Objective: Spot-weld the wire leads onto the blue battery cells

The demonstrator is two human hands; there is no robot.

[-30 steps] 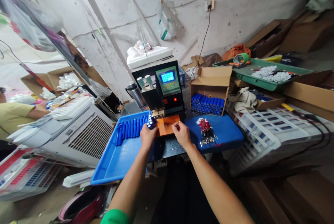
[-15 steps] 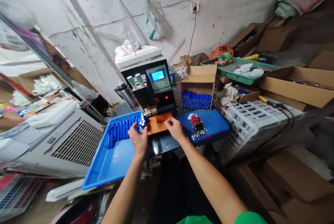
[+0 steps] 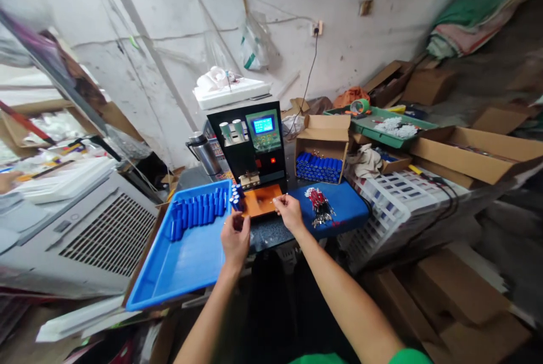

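Note:
My left hand (image 3: 236,238) is just in front of a small group of blue cylindrical battery cells (image 3: 236,199), at the right rim of a blue tray (image 3: 186,265). Its fingers are curled, with a gap between thumb and forefinger and nothing visible in it. Over the right end of an orange plate (image 3: 259,201), my right hand (image 3: 290,212) is closed in a pinch; what it holds is too small to make out. Behind the plate stands a black machine (image 3: 271,169) with a lit screen. A bundle of red and black wire leads (image 3: 319,206) lies to the right.
More blue cells (image 3: 199,209) stand in rows inside the tray. An open cardboard box (image 3: 323,133) holds stacked blue cells. At the back left is a metal flask (image 3: 206,154). A white plastic crate (image 3: 377,206) and a green tray (image 3: 384,126) are on the right.
My left hand has come away from the group of blue cells, toward me and slightly right. My right hand stays pinched over the plate's right end. The camera view has shifted slightly.

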